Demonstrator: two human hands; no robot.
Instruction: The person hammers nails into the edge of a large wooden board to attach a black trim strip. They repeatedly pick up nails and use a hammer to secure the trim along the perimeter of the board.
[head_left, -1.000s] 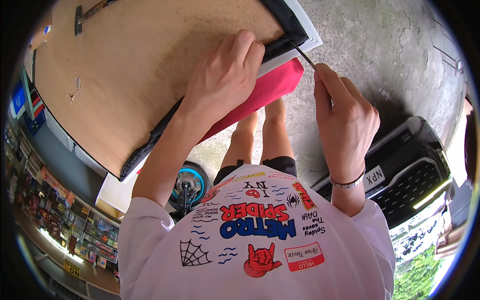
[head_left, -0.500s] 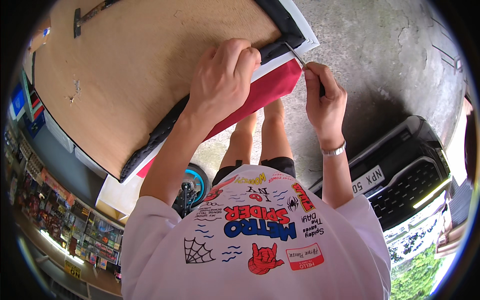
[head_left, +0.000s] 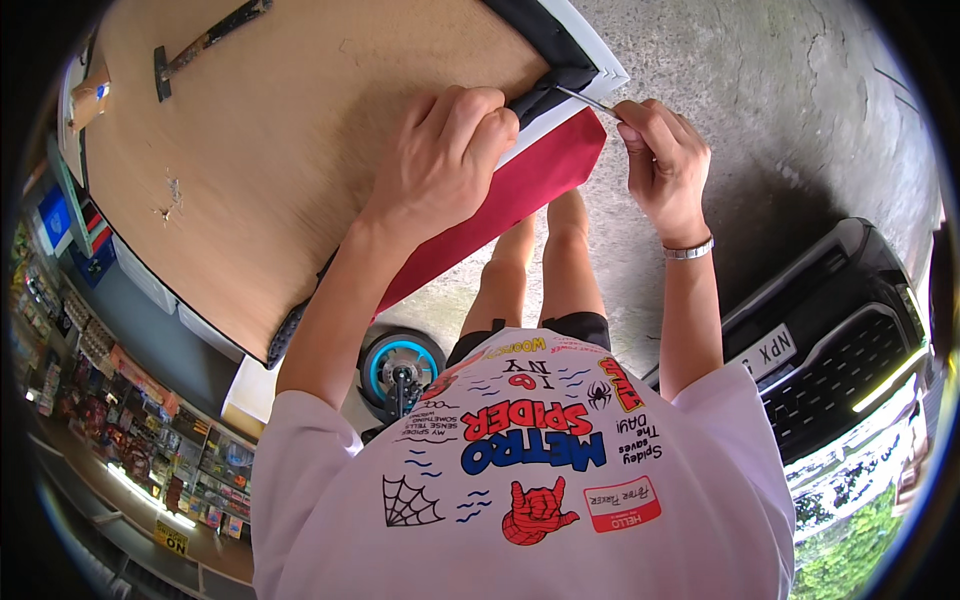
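Note:
A wooden panel has a black fabric strip folded along its edge, with a white border outside it. Along the near side hangs red cloth. My left hand is closed over the near edge, its fingers curled on the black fabric strip by the corner. My right hand grips a thin screwdriver-like tool; its metal shaft reaches left, and the tip touches the black fabric at the corner. The tool's handle is hidden in my fingers.
A hammer lies on the panel at the far left. Below the panel is a wheel with a blue rim. A black vehicle front stands on the concrete floor at right. Stocked shelves line the left.
The tool's shaft lies flatter, and its tip has shifted slightly left. My right hand has turned and moved a little right. My left hand stays on the edge.

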